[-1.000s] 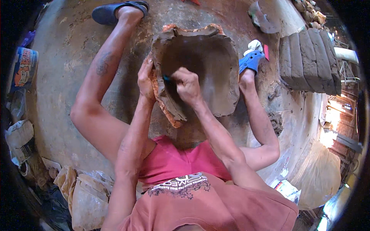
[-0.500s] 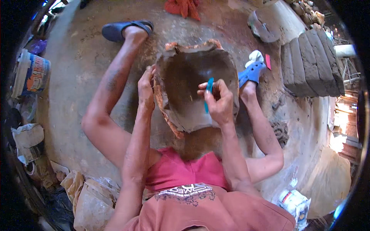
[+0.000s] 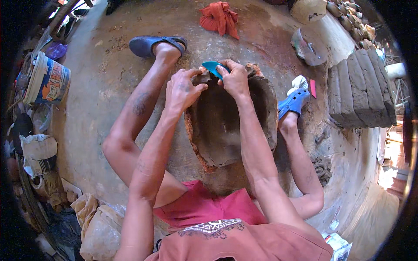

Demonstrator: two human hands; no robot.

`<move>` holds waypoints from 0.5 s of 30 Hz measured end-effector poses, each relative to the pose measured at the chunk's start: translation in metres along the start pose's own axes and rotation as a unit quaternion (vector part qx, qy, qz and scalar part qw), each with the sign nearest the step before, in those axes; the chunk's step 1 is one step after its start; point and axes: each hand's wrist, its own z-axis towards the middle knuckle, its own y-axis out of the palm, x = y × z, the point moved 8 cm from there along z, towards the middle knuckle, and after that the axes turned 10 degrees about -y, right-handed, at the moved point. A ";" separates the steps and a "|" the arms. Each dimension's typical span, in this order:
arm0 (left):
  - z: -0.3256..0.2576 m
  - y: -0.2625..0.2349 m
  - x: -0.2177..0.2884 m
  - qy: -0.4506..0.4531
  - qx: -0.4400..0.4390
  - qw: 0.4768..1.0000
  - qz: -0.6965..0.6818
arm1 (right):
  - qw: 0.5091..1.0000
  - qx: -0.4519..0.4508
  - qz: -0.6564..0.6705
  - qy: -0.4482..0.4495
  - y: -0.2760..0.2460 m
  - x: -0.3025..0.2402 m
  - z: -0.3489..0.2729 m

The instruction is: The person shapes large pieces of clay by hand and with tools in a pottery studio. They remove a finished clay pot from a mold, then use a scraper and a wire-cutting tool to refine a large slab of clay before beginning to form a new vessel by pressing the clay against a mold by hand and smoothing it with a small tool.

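Between my legs on the floor stands a hollow mould point(image 3: 189, 135) with a rough orange-brown outer edge. Dark grey wet clay point(image 3: 217, 126) lines its inside. My right hand point(image 3: 235, 81) is closed on a thin teal scraper point(image 3: 210, 66), held at the far rim. At the far left of the rim, my left hand point(image 3: 182, 90) is closed round the clay edge, fingers outside and thumb toward the hollow. My right forearm crosses over part of the opening and hides some of the clay behind it.
Stacked grey clay slabs point(image 3: 359, 89) stand at the right. A red cloth point(image 3: 220, 19) lies beyond the mould, a curved grey piece point(image 3: 308, 48) at far right. Clay scraps point(image 3: 322, 169) sit beside my right leg. At the left are a bucket point(image 3: 48, 80) and plastic bags point(image 3: 102, 230).
My right hand has carried the scraper from over the hollow to the far rim. My left hand has moved from the left side to the far left rim. The view has shifted.
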 end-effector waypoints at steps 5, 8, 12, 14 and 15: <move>0.003 0.006 0.004 0.003 0.012 1.000 -0.006 | 0.999 -0.015 -0.045 -0.011 -0.002 0.010 -0.008; 0.004 0.002 0.003 -0.006 0.011 1.000 -0.011 | 1.000 -0.008 -0.026 -0.016 0.006 0.010 -0.027; 0.004 -0.001 -0.001 0.021 0.019 0.999 -0.038 | 0.998 0.030 -0.012 -0.047 0.023 0.006 -0.063; 0.000 -0.009 0.001 0.061 0.017 0.994 -0.091 | 0.998 0.000 0.009 -0.064 0.030 -0.014 -0.081; -0.002 -0.013 0.002 0.059 0.017 0.994 -0.091 | 0.998 -0.002 0.008 -0.064 0.030 -0.012 -0.087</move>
